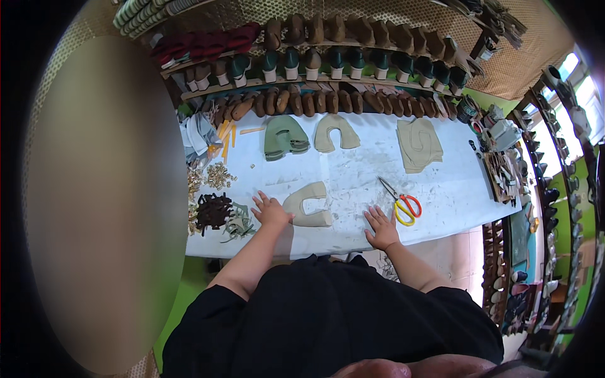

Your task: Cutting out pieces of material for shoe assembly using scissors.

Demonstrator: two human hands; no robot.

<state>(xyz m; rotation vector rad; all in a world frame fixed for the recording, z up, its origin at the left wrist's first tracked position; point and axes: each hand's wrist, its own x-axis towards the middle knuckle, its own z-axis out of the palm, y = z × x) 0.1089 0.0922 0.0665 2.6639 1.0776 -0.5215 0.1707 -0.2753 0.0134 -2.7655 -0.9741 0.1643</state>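
Left hand (272, 211) and right hand (381, 230) rest empty, fingers spread, on the desk (362, 186).
The beige cutout (296, 205), at the left hand's three o'clock, looks thin, light and bendy; its curved end seems the best hold. Thumb contact and layer count are unclear. Scissors (397, 196) lie at the right hand's one o'clock; a blurred patch (104, 201) at far nine hides the desk's end.

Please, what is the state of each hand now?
Left hand: open, holding nothing, beside a beige U-shaped piece.
Right hand: open, holding nothing, beside the scissors.
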